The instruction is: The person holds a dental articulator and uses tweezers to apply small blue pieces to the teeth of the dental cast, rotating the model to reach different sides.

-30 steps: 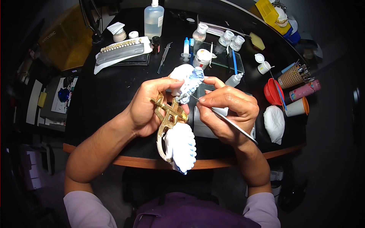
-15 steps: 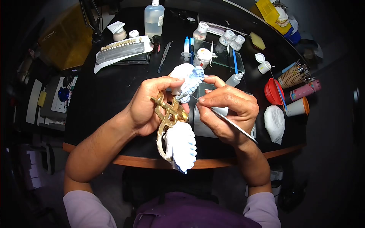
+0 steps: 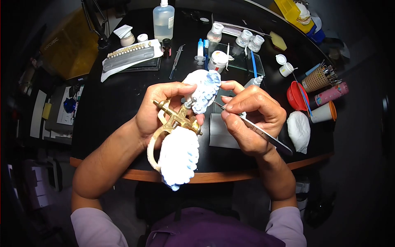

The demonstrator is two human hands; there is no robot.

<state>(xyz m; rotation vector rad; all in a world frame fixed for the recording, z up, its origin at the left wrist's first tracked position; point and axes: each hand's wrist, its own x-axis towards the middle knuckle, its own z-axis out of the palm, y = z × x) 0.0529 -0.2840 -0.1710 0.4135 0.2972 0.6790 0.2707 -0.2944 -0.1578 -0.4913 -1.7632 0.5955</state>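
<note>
My left hand [image 3: 149, 109] grips a brass dental articulator [image 3: 179, 120] above the table edge, its thumb on the upper blue-and-white dental cast [image 3: 205, 91]. The other cast [image 3: 177, 156], brightly lit, hangs at the near end of the open frame. Between thumb and fingers my right hand [image 3: 260, 115] pinches a slim metal dental carver [image 3: 267, 138]. Its thin tip is close beside the teeth of the upper cast; whether it touches cannot be made out. One right finger reaches out to that cast's edge.
A tooth shade guide [image 3: 127, 57] lies on white tissue at left, near a clear bottle [image 3: 163, 21]. Beyond the hands are a syringe [image 3: 200, 50], a white jar [image 3: 218, 61] and a glass slab [image 3: 242, 61]. At right are a red bowl [image 3: 295, 99], a paper cup [image 3: 321, 114] and a brush holder [image 3: 316, 80].
The articulator has turned, swinging its near cast left and showing more of that cast's broad face. My right hand and the carver have shifted slightly right.
</note>
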